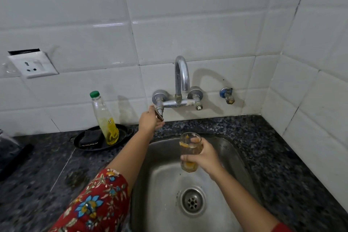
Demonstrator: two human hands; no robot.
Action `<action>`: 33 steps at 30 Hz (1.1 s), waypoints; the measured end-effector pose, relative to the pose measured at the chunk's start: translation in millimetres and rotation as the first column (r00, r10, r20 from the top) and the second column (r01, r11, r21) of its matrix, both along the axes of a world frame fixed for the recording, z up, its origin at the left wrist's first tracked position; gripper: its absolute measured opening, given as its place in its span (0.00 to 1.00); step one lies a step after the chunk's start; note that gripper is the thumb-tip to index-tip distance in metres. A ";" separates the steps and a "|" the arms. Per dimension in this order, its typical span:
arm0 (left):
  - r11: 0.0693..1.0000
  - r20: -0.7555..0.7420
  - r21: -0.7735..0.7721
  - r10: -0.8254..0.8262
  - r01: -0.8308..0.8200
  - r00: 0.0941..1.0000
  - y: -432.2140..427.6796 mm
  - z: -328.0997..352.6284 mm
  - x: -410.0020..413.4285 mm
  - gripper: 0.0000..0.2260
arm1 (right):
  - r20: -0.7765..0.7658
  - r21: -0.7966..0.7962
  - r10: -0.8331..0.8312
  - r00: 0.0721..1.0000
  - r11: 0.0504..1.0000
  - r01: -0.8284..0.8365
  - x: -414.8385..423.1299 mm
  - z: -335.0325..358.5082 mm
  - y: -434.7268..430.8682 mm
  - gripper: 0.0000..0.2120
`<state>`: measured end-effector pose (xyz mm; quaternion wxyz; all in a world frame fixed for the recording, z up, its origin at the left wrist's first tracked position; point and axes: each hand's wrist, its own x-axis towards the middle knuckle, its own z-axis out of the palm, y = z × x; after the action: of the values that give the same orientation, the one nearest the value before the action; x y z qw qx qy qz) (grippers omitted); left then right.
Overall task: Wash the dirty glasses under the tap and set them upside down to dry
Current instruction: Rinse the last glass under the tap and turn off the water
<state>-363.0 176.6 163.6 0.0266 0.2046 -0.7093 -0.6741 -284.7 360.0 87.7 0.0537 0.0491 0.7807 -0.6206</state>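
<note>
A clear drinking glass [189, 151] with yellow residue at its bottom is upright above the steel sink [162, 181]. My right hand [206, 156] grips it round the lower half. The chrome tap [181, 79] arches out of the tiled wall above the glass; no water shows at its spout. My left hand [149, 121] is raised to the tap's left valve and pinches its small dark lever [159, 115].
A green-capped bottle of yellow liquid [105, 118] stands in a black dish [82, 142] on the dark granite counter [267, 143], left of the sink. A wall socket [33, 66] sits higher left. A blue-handled valve [227, 95] juts right of the tap. A dark object [13, 158] lies far left.
</note>
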 end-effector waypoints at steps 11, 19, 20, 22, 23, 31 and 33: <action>0.994 0.007 0.102 -0.027 0.026 1.000 0.3 0.1 6.6 0.20 | -0.050 0.010 0.053 0.997 0.999 -0.052 -3.6 5.0 -3.6 0.31; 0.613 -0.201 0.029 -0.770 0.790 0.605 10.4 -81.5 61.9 0.39 | -0.166 -0.094 0.257 0.952 0.957 -0.275 -5.9 10.9 1.4 0.33; 0.626 -0.238 0.007 -0.756 0.780 0.610 14.0 -81.7 58.7 0.37 | -0.173 -0.072 0.298 0.939 0.947 -0.314 -6.6 12.4 -0.4 0.34; 0.701 -0.296 -0.063 -0.693 0.711 0.657 20.5 -79.9 51.6 0.29 | -0.251 0.108 0.305 0.919 0.952 -0.286 -7.3 15.1 -0.4 0.37; 0.721 -0.307 -0.104 -0.678 0.685 0.668 21.2 -80.8 48.9 0.26 | -0.315 0.264 0.327 0.891 0.932 -0.248 -7.0 16.8 2.8 0.36; 0.746 -0.223 -0.417 -0.638 0.519 0.737 24.3 -86.5 35.9 0.18 | 0.206 0.955 0.821 0.533 -0.049 -0.294 -43.4 47.2 15.3 0.15; 0.833 -0.257 -0.454 -0.463 0.317 0.848 39.2 -90.3 39.1 0.17 | 0.250 0.902 0.767 0.591 0.037 -0.430 -51.4 46.1 -5.2 0.10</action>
<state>-323.9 215.8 73.3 0.0549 -0.0822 -0.8401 -0.5333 -336.2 354.8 133.8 0.1547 -0.3633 0.9187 0.0066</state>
